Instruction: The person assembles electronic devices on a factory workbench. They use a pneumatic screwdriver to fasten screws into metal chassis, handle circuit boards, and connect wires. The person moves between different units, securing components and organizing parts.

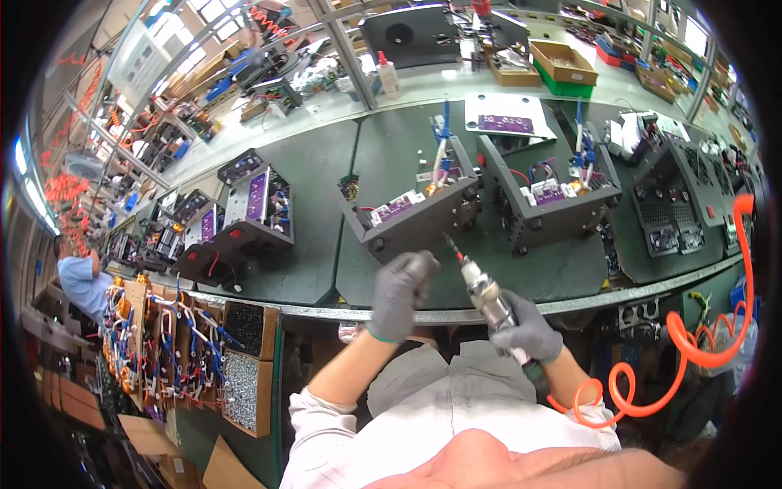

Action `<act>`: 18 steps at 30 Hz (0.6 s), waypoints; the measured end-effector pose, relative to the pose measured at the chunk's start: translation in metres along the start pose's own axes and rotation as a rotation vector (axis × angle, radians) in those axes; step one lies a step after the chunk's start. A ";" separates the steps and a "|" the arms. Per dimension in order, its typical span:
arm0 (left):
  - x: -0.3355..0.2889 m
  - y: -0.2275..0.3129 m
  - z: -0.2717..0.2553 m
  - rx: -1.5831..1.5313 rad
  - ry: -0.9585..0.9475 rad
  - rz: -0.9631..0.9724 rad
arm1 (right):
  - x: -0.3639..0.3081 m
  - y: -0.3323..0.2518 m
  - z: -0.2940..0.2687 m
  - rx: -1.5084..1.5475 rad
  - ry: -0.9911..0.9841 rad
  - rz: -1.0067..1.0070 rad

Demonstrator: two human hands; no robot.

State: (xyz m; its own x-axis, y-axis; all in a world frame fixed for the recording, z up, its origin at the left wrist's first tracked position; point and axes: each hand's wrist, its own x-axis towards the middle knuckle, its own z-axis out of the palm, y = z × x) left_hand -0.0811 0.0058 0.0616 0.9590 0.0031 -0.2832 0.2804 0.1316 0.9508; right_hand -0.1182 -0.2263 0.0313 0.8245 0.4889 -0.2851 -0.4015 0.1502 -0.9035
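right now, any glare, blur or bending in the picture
Head view: fisheye distortion bows the bench's metal front edge, and the corners go black; head view, upper left: windows look washed out by glare; head view, centre: the left hand seems slightly soft, perhaps motion blur.

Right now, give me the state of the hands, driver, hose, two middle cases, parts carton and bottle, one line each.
Left hand: gloved, fingers curled; contents unclear
Right hand: gloved, closed around the driver
Driver: held, bit angled toward the left case
Orange hose: coiled
Left case: open, wires showing
Right case: open, wires showing
Parts carton: open, holding small silvery parts
Bottle: upright
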 end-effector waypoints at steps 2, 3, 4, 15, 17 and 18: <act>0.021 0.024 -0.005 0.317 0.127 0.521 | 0.001 -0.006 -0.005 0.059 0.040 0.010; 0.039 0.038 -0.012 0.619 0.211 0.702 | 0.004 -0.002 -0.007 0.046 0.059 -0.023; 0.058 0.053 -0.022 0.924 0.302 0.874 | 0.005 -0.003 -0.006 0.046 0.054 -0.009; 0.160 0.077 -0.032 1.734 -0.331 0.199 | 0.028 0.002 0.005 0.030 0.012 -0.012; 0.163 0.075 -0.034 1.795 -0.354 0.245 | 0.030 -0.001 0.007 0.026 0.017 -0.010; 0.170 0.070 -0.036 1.810 -0.349 0.197 | 0.030 0.000 0.008 0.036 0.014 -0.015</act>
State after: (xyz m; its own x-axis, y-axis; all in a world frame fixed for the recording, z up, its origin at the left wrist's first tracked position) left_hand 0.0998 0.0514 0.0760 0.8771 -0.3251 -0.3535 -0.3520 -0.9359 -0.0127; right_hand -0.0970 -0.2047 0.0256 0.8359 0.4746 -0.2757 -0.4024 0.1883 -0.8959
